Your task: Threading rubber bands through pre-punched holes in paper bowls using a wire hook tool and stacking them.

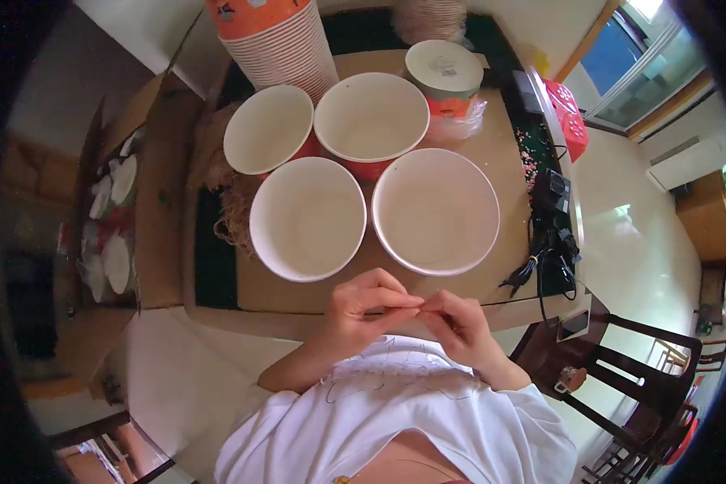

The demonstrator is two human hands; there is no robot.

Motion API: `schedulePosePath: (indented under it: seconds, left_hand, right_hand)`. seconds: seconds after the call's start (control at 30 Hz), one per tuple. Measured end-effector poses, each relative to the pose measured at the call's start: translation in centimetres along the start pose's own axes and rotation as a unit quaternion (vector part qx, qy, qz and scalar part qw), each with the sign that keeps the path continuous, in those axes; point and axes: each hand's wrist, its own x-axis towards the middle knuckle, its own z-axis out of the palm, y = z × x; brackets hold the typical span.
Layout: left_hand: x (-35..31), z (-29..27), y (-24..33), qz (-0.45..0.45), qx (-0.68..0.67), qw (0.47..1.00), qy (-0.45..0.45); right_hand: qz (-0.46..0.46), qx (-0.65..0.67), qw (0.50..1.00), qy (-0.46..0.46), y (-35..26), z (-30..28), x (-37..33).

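My left hand [373,304] and my right hand [455,320] meet at the fingertips just in front of the table's near edge. Both are pinched closed; anything between the fingers is too small or hidden to make out. Right beyond them stand two open paper tubs, a near left tub [308,219] and a near right tub [436,212], white inside with nothing visible in them. Behind these are two more open paper tubs, a far left one [269,130] and a far middle one [372,118], with red outsides partly showing.
A tall stack of paper tubs [286,56] rises at the back left. A lidded tub [444,66] sits by crumpled clear plastic [457,121]. Black cables [547,258] lie along the table's right edge. An open cardboard box [165,202] stands left, a wooden chair [621,371] right.
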Motion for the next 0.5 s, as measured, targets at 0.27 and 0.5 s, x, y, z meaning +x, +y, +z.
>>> schedulePosePath:
  seconds: [0.27,0.5]
  left_hand:
    - [1.3,2.2,0.8,0.106,0.205,0.972,-0.034]
    - [3.4,4.9,0.9,0.129,0.234,0.959,-0.097]
  right_hand:
    - [-0.03,0.0,0.99,0.137,0.8,0.1,-0.9]
    - [-0.166,0.002,0.96,0.227,2.5,-1.4,-1.4]
